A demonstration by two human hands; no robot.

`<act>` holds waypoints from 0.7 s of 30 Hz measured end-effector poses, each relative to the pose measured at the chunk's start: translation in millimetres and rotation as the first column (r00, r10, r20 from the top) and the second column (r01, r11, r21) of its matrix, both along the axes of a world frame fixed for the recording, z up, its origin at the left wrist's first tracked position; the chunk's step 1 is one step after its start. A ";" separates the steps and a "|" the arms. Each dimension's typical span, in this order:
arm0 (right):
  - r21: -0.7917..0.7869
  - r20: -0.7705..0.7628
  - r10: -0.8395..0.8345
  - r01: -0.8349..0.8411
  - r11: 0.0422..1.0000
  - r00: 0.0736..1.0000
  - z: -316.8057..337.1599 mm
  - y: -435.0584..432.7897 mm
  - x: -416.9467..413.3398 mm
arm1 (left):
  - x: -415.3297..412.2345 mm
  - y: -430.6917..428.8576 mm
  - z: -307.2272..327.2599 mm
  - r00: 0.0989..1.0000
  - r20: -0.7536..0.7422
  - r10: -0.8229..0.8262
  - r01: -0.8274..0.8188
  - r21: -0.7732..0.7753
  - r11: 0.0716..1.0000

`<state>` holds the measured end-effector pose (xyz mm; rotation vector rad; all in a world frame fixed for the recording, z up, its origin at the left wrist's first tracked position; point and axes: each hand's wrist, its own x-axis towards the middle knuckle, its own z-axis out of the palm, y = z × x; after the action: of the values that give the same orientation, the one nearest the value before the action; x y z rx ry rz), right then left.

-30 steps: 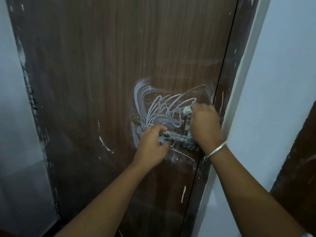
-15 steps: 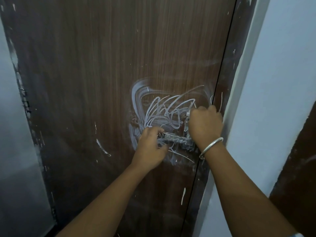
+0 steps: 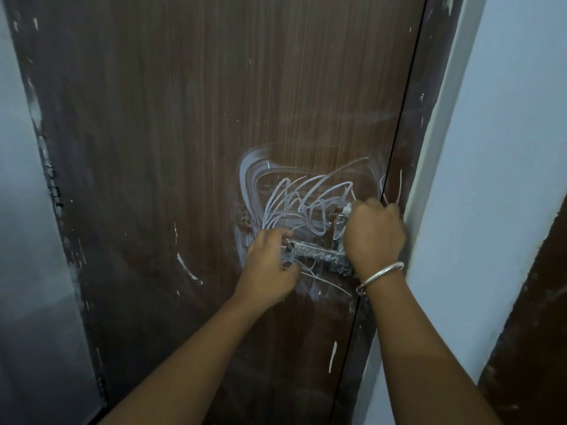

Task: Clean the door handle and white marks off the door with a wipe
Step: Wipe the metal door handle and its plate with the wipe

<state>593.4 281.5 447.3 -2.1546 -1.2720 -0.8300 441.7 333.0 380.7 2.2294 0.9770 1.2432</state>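
Two hands meet at the door handle (image 3: 316, 253), low on the right side of the brown door (image 3: 184, 148). The left hand (image 3: 270, 265) curls round the lever's free end, as before. The right hand (image 3: 372, 234) is fisted on a crumpled wipe (image 3: 346, 208) — it has slid back up the handle's plate after dipping. The white marks (image 3: 294, 200) above look unchanged — the door itself still needs scrubbing.

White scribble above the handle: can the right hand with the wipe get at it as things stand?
Probably yes. The right hand, gripping the wipe, sits right beside the white scribble, bare door between; the left hand holds the handle lower down.
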 end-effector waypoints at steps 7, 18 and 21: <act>0.222 -0.249 0.104 -0.047 0.974 0.963 -18.0 3.1 6.0 | -6.0 -1.0 -3.7 1.000 -0.018 0.008 -0.008 0.013 1.000; 0.357 -0.540 0.262 -0.064 0.932 0.800 -43.3 -1.5 8.4 | 1.0 -7.5 -11.0 0.998 0.021 -0.054 0.055 -0.052 0.997; 0.386 -0.514 0.277 -0.070 0.920 0.812 -28.1 3.2 10.7 | 2.7 -9.7 -12.3 0.998 0.039 -0.047 0.050 -0.062 0.997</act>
<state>604.1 284.7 419.2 -1.7637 -0.9108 -0.2689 444.4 323.2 368.4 2.1613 0.9294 1.2121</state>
